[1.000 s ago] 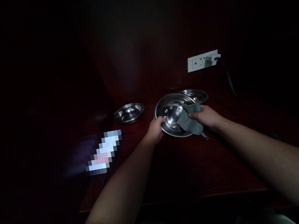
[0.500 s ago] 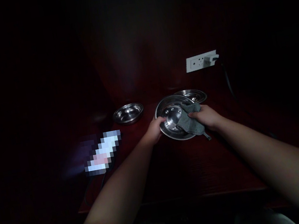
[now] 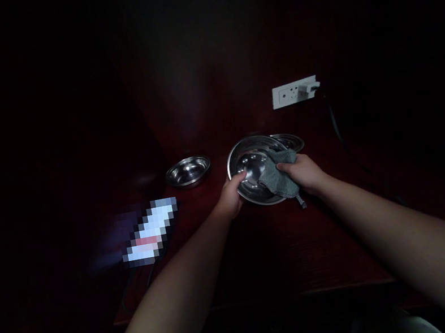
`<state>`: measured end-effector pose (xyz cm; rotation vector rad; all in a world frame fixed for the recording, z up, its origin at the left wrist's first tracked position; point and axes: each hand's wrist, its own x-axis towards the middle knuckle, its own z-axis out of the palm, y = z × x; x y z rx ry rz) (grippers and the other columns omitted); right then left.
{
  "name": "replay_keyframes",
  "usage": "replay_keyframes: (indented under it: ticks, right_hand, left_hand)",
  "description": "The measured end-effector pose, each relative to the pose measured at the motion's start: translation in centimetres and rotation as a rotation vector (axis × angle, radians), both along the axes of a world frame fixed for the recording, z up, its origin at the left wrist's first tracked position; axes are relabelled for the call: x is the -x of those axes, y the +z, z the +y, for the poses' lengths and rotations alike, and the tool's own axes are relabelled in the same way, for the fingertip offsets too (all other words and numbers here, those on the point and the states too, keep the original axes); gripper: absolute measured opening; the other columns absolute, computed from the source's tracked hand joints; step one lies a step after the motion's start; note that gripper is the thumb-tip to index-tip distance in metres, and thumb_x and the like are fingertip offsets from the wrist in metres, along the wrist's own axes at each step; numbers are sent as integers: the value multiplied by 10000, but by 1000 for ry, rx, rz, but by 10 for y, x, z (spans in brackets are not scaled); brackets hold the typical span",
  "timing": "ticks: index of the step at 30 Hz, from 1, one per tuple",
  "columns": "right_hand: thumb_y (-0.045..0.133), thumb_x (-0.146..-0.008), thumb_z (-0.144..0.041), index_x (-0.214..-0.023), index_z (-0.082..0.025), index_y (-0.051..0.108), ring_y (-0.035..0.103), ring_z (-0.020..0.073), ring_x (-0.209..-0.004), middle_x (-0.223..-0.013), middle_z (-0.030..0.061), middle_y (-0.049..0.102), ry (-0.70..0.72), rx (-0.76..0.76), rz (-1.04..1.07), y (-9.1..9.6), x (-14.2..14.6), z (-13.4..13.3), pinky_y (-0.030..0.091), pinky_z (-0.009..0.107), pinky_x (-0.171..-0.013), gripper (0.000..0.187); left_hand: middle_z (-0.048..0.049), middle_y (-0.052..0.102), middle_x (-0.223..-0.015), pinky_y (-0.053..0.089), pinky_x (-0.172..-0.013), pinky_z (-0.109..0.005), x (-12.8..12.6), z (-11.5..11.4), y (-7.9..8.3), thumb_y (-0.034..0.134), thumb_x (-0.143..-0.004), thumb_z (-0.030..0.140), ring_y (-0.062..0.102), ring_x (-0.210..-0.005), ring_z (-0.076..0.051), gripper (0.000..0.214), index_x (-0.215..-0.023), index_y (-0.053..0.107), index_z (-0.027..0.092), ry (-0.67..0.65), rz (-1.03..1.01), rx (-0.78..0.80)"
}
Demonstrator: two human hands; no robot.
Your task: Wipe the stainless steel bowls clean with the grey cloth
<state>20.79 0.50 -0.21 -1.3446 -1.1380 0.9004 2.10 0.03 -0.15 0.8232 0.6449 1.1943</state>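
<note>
A shiny metal bowl [image 3: 246, 153] is held tilted above the dark red table, its inside facing me. My left hand [image 3: 231, 196] grips its left rim, the thumb lying inside and the fingers behind. In my right hand [image 3: 303, 172] is a grey-green cloth [image 3: 279, 176], pressed against the bowl's right side with the thumb on top. The cloth covers that part of the rim, and a small loop dangles from its lower corner. The fingers of my right hand behind the cloth are hidden.
Another metal bowl [image 3: 188, 172] stands at the table's back left. Behind the held bowl lies a metal dish [image 3: 293, 141], partly covered. A lit, pixelated phone-like screen [image 3: 152, 230] with a cable is on the left. A white wall socket [image 3: 293, 92] carries a plug and cord.
The held bowl has turned a little more toward me and hides more of the dish behind. Both hands keep their grip; the whole view has shifted slightly.
</note>
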Motion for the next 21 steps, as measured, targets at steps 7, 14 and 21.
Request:
replay_keyframes:
  ticks: [7,14,21]
  right_hand:
    - [673,-606,-156,-917,-144,641,653,183,-796,-948,84,691,64,-12,-89,8,3,-8,517,320,-748,313]
    - [602,-623,-85,-884,-144,628,652,173,-781,-918,70,692,86,-2,-99,12,2,-12,517,309,-731,268]
    - [575,-632,-107,-886,-133,632,652,180,-782,-888,75,690,93,-11,-123,8,1,-8,517,294,-703,262]
  left_hand:
    - [-64,676,-708,492,-754,-332,4,4,0,567,-678,243,643,-715,-194,255,-876,629,95,35,48,12]
    - [-58,673,-712,486,-743,-317,4,5,0,579,-661,257,640,-737,-197,279,-887,626,100,55,55,4]
    - [-58,676,-713,473,-747,-308,2,4,3,554,-669,243,629,-709,-184,249,-854,629,93,70,36,1]
